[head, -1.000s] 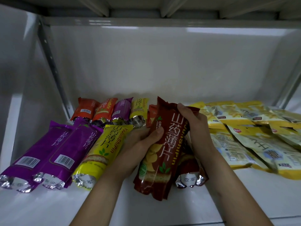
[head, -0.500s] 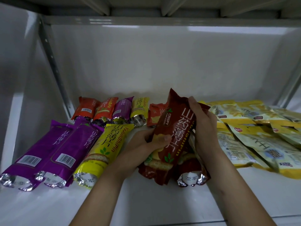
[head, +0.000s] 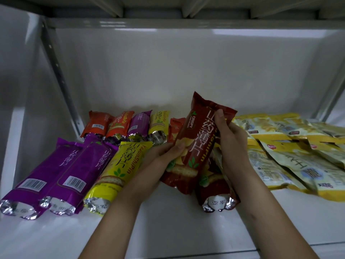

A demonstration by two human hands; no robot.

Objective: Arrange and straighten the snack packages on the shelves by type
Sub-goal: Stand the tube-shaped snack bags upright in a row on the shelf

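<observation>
A dark red tube package (head: 200, 139) is tilted up at the middle of the white shelf (head: 177, 227). My left hand (head: 164, 156) grips its lower left side and my right hand (head: 229, 139) grips its upper right edge. A second dark red tube (head: 216, 195) lies under it, foil end toward me. To the left lie a yellow tube (head: 117, 171) and two purple tubes (head: 61, 174). A back row holds short orange-red (head: 97, 124), purple (head: 140, 122) and yellow (head: 158, 124) tubes.
Several flat yellow snack pouches (head: 291, 156) overlap in a loose heap on the right side of the shelf. A slotted metal upright (head: 57, 75) stands at the back left, another at the far right (head: 334, 98). The upper shelf (head: 168, 21) hangs close overhead.
Both hands have carried the dark red tube package back and up, away from the front edge, so it now stands more upright over the second red tube.
</observation>
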